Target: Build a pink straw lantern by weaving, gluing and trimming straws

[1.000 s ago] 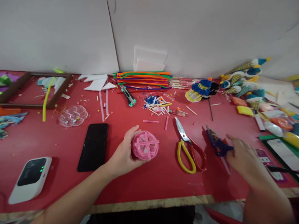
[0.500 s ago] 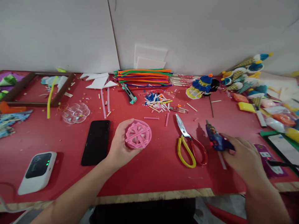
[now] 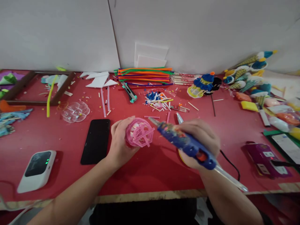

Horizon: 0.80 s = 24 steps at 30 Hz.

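Pink round frame [image 3: 140,132]: openwork, with crossed strips across the face in view; located over the middle of the red tabletop [image 3: 152,179], to the right of a black phone [image 3: 95,142]

Left hand [image 3: 122,145]: curled around the near-left side of the frame, fingers closed on it, crossed strips exposed

Right hand [image 3: 201,137]: wrapped around a blue glue gun [image 3: 187,145], slightly blurred; clear glue stick [image 3: 231,178] protruding from the rear

Nozzle [image 3: 152,121]: aimed up and left, just beside the frame's right rim; contact or gap, impossible to tell

Handling notes, by judgement: best to brace the frame firmly without squeezing the thin strips; hot tip well clear of the left fingertips; small dabs at the strip joints rather than long runs; a short pause for setting before any turn

Nearby: scissors [image 3: 179,118], partly hidden behind the right hand; loose pink strip [image 3: 152,117] beyond the frame; pile of cuttings [image 3: 158,101] farther back; black cord [image 3: 231,163] to the right, best free of snags
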{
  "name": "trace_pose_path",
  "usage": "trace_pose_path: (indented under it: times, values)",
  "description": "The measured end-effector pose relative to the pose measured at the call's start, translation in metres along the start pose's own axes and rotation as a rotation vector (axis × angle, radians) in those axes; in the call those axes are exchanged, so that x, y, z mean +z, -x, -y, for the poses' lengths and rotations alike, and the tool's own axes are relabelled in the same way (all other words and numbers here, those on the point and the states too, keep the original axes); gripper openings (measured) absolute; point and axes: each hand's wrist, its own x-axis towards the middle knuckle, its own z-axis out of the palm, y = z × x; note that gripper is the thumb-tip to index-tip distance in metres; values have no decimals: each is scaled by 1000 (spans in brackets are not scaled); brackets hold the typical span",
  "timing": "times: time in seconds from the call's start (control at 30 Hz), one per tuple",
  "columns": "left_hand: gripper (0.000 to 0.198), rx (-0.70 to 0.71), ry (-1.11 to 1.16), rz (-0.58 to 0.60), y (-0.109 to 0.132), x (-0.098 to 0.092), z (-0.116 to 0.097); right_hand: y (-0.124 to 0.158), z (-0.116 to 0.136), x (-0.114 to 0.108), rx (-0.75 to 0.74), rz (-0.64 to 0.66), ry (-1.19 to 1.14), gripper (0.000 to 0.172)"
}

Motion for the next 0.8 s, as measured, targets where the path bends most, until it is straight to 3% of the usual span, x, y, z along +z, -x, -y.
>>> trace_pose_path:
  times: [0.17, 0.37, 0.8]
  values:
    - [76, 61, 9, -6, -1, 3, 3, 26, 1, 5, -47, 78, -83, 25]
    - [75, 59, 59, 9, 0, 2, 2, 28, -2, 1, -68, 190, -142, 28]
    - [74, 95, 83, -5, -1, 1, 1, 29, -4, 3, -136, 173, -105, 25]
